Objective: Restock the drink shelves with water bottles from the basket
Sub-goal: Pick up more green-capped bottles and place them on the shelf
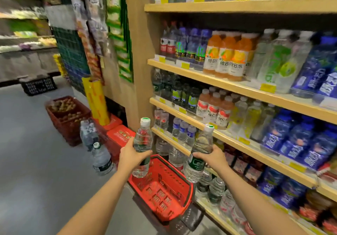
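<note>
Two bottles up at once! Left hand (129, 155) is wrapped round the middle of a clear water bottle (142, 147), white cap w/ green top, held upright over the red basket (175, 203). Right hand (212, 157) grips a second water bottle (199, 152) at its green label, tilted a bit twd the drink shelves (237, 88). Basket sits below both hands, right in front of the low shelf, its bottom bare as far as visible. Shelves packed w/ orange, blue & clear drinks. Two big water jugs (98, 147) stand on the floor (36, 152) to the left, near a red crate (69, 118).
</note>
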{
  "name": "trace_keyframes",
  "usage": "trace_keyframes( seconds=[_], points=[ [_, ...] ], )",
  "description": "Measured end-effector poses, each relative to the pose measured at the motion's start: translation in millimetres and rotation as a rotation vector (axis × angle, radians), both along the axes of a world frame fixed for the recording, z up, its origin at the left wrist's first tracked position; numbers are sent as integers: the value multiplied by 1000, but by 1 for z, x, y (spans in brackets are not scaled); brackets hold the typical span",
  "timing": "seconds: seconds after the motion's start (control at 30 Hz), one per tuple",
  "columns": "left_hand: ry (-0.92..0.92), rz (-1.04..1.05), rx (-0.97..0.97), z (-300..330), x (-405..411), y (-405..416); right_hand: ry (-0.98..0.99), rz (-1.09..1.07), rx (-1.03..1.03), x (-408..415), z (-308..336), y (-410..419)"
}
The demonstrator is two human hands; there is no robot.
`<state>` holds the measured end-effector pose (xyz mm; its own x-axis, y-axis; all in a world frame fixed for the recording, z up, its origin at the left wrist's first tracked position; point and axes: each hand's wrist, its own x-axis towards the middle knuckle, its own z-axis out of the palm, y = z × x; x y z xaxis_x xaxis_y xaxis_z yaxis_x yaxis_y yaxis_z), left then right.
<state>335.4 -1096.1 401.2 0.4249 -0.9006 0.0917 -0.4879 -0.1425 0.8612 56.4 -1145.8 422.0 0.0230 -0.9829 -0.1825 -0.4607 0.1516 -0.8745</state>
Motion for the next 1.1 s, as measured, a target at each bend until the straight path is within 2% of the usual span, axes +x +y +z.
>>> trace_keyframes(
  seconds=[0.2,0.43,0.67,0.8,1.1],
  points=[
    [-8,33,8,6,75,-86,40,11,40,73,13,-86],
    [-22,-21,-16,6,149,-191,-32,-22,7,148,13,-189],
    [-91,-164,-4,-3,229,-319,14,-181,-81,233,19,-288],
    [-120,-248,-64,3,268,-379,3,-291,-120,275,29,-345],
    [-57,-220,-90,-19,320,-432,31,-448,-277,328,24,-433]
  ],
)
